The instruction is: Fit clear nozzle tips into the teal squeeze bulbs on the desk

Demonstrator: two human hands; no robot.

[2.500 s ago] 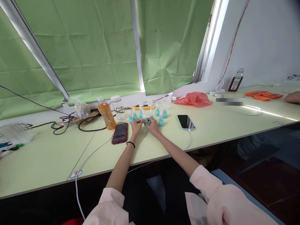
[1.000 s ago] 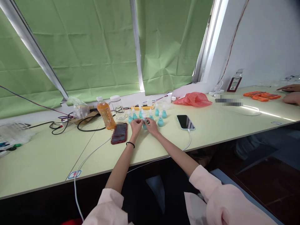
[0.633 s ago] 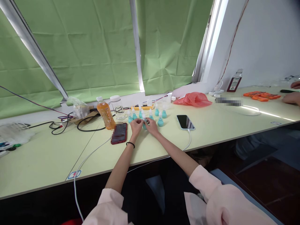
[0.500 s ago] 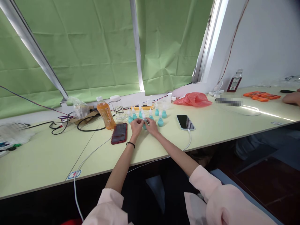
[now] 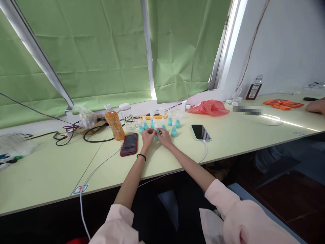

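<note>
Several small teal bulb-shaped bottles with pale pointed tips stand in a group on the pale table [image 5: 182, 152]. My left hand [image 5: 148, 136] and my right hand [image 5: 164, 137] meet at the front of the group, fingers closed around one teal bottle [image 5: 156, 137] between them. The fingers partly cover it. Just right of my right hand stands another teal bottle [image 5: 174, 131], with one more [image 5: 178, 123] behind it. A teal bottle [image 5: 141, 128] is close behind my left hand.
A red-cased phone [image 5: 129, 144] and an orange drink bottle [image 5: 114, 122] are at the left, near a clear jar [image 5: 128, 117]. A charging phone [image 5: 200, 132] lies right. Behind it is red plastic wrap [image 5: 209, 108]. Another person's hand [image 5: 316, 106] rests far right.
My hands have barely moved; the fingers have shifted slightly at the bottle. At the far right, the other person's hand reaches slightly further left.
</note>
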